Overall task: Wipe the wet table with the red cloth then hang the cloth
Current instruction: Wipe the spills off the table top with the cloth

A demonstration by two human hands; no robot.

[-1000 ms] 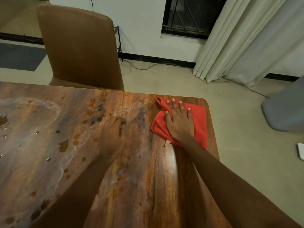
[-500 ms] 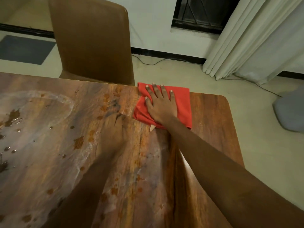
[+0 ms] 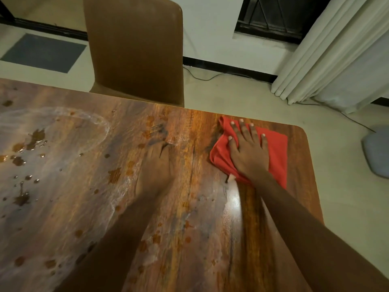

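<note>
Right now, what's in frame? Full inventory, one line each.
table: one, brown wood, fills the lower frame
wet patches: many drops and a film, on the left and middle of the table
red cloth: one, flat on the table near its far right corner
chair: one, brown, at the far table edge
mat: one, dark grey, on the floor far left
window: one, dark, in the far wall
curtain: one, white, top right
cable: one, thin, on the floor along the wall
rounded object: one, grey-blue, on the floor right; can't identify
left hand: rests on the wet table, blurred
right hand: presses flat on the cloth, fingers spread
</note>
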